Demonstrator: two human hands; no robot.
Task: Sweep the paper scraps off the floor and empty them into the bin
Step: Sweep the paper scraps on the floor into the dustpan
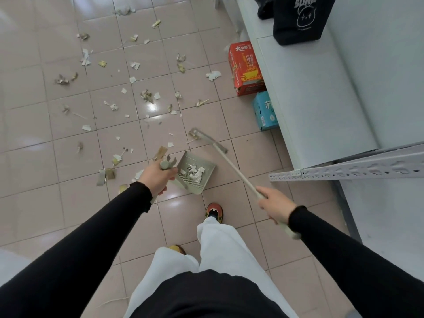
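Paper scraps (146,96) lie scattered over the tiled floor (34,125); a few rest in the dustpan (197,160). Left hand (157,179) grips the dustpan's handle, right hand (276,204) grips the broom (236,168).

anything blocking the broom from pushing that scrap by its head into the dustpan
Nothing visible does. Only bare floor tile lies between the dustpan and the head of the broom; the scrap sits at that head's far end. The red carton stands off to the right.
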